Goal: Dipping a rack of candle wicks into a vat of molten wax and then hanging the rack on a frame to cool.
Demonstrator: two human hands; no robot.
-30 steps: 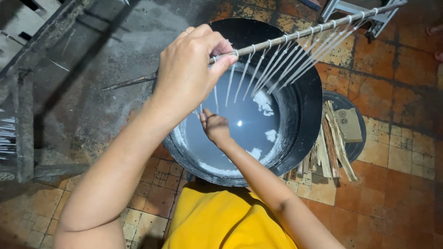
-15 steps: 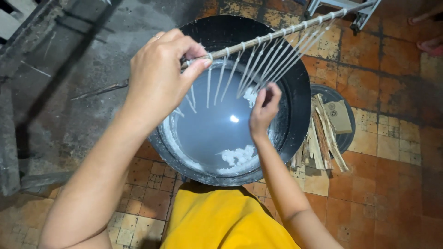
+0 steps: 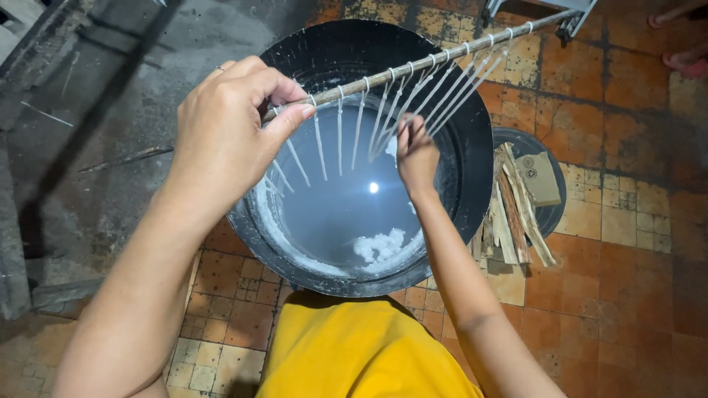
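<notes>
Left hand [image 3: 228,136] is clamped on the near end of the stick [image 3: 413,66], held over the black pot [image 3: 472,184]. Right hand [image 3: 417,155] pinches one hanging white strand [image 3: 341,133]. The strands look thin, soft and fragile; the stiff stick appears the safe hold.

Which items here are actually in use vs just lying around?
In use: left hand gripping the stick; hanging white tapers; right hand fingering them; black vat of pale liquid.
Lying about: firewood, cardboard piece, metal frame.
</notes>
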